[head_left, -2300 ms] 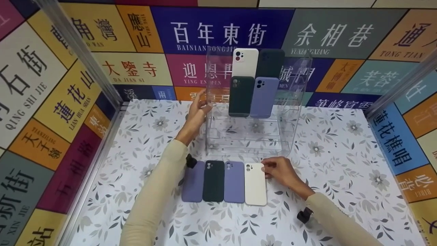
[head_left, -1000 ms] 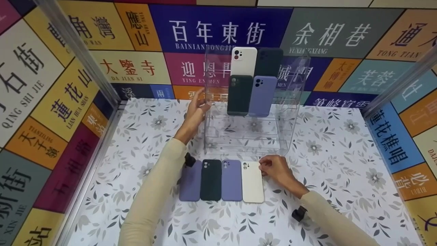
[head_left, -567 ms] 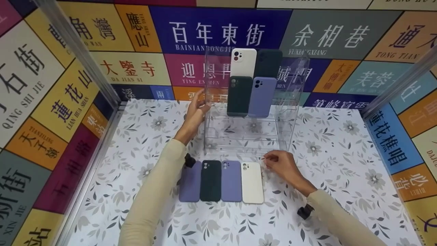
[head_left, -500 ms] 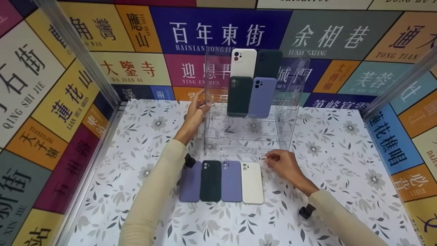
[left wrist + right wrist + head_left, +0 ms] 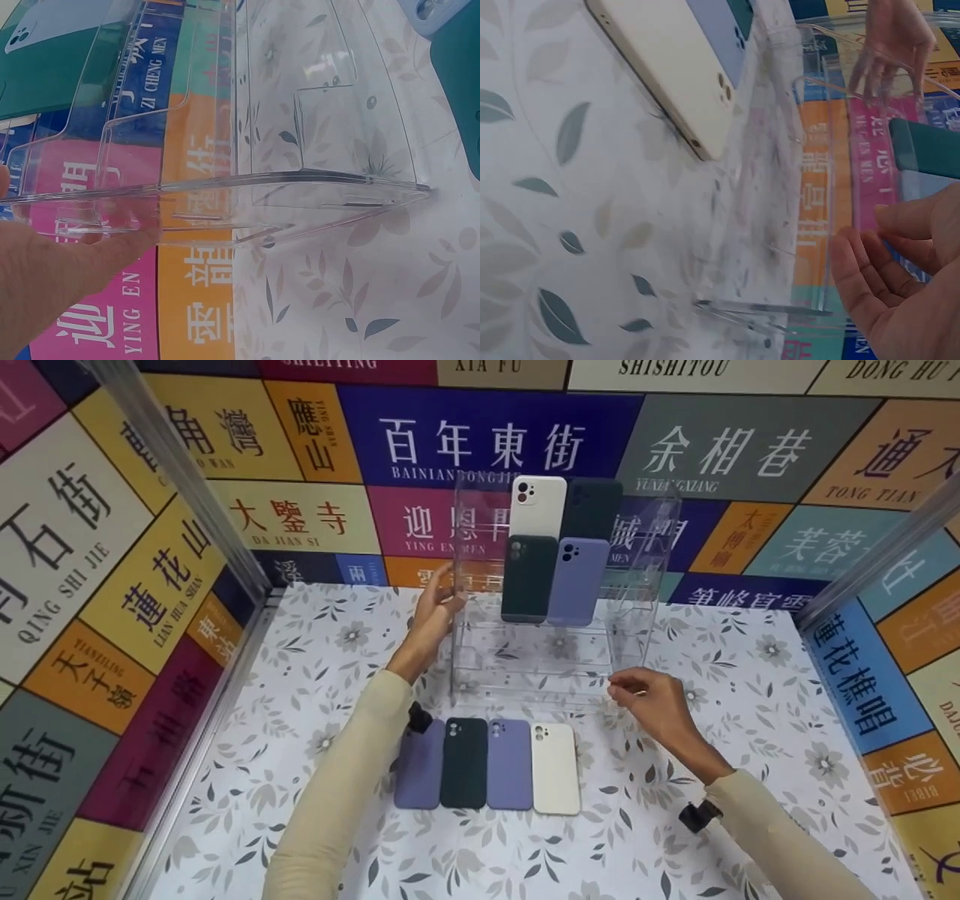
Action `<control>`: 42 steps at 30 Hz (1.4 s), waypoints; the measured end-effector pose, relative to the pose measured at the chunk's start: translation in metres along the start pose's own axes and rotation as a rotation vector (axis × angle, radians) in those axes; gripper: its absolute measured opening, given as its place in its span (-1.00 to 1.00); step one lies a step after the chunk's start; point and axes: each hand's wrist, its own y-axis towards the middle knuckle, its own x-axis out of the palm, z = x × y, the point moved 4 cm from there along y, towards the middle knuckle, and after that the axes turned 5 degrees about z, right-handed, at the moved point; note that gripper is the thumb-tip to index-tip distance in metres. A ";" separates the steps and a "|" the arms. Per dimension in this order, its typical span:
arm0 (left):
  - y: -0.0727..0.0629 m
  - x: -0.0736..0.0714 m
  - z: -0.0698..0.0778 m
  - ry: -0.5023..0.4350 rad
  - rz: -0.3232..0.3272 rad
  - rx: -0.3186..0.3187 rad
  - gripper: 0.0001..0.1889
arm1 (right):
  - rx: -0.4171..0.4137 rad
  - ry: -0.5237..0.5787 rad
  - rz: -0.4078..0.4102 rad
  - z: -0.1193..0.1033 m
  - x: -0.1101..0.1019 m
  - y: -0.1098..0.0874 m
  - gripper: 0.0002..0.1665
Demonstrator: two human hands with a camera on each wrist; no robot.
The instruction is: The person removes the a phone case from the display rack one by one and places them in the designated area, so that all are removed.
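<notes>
A clear stepped display stand (image 5: 534,669) stands on the table. My left hand (image 5: 433,626) grips its left side panel. On its upper steps are a white phone case (image 5: 538,508), a dark green case (image 5: 595,510), another dark green case (image 5: 529,581) and a purple case (image 5: 579,585). Before the stand lie a purple case (image 5: 418,772), a dark green case (image 5: 465,769), a purple case (image 5: 511,771) and a white case (image 5: 556,776), side by side. My right hand (image 5: 660,712) hovers near the stand's front right corner, fingers loosely curled, holding nothing.
The table (image 5: 750,720) has a white cloth with leaves and flowers. Panels with Chinese place names (image 5: 487,439) rise behind and on both sides. A metal frame post (image 5: 187,480) stands at the left corner.
My right hand has let go of the white case's upper right edge and moved up and right towards the stand's corner. The left hand and the cases have stayed put; the head view tilts slightly.
</notes>
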 end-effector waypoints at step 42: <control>0.001 0.001 -0.001 0.005 -0.009 0.013 -0.32 | -0.145 -0.038 0.116 -0.064 -0.061 0.088 -0.71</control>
